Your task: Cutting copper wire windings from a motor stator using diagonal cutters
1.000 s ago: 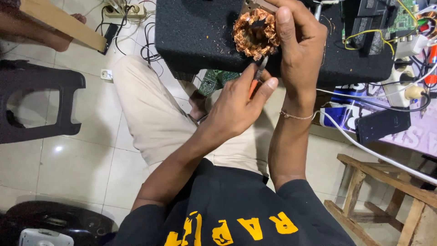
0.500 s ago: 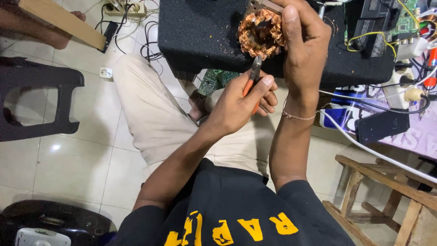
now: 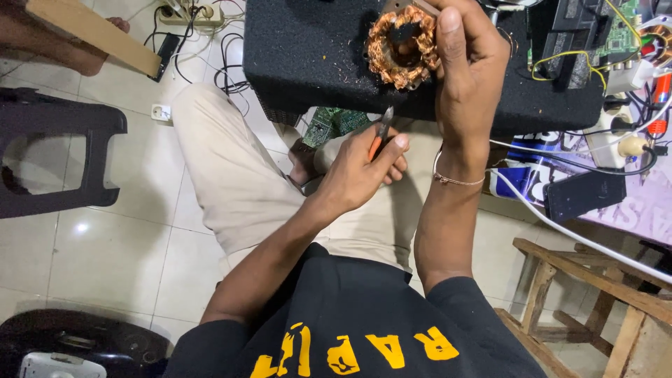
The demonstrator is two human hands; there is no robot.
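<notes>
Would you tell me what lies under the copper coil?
Under the copper stator coil, held by the right hand, lies a black foam-covered box. The hand covers the coil's right edge.

Black foam-covered worktop [image 3: 315, 63] above a pale tiled floor [image 3: 119, 259].

Copper scraps dot the worktop's dark surface; a green circuit board [image 3: 619, 31] with yellow wires sits at its far right end, beside red-handled tools [image 3: 658, 112]. On the floor lie a white power strip [image 3: 189, 14], tangled black cables [image 3: 227, 66], a small white socket [image 3: 160, 112], a dark plastic stool [image 3: 56, 157] and a wooden stool [image 3: 595, 294].
</notes>
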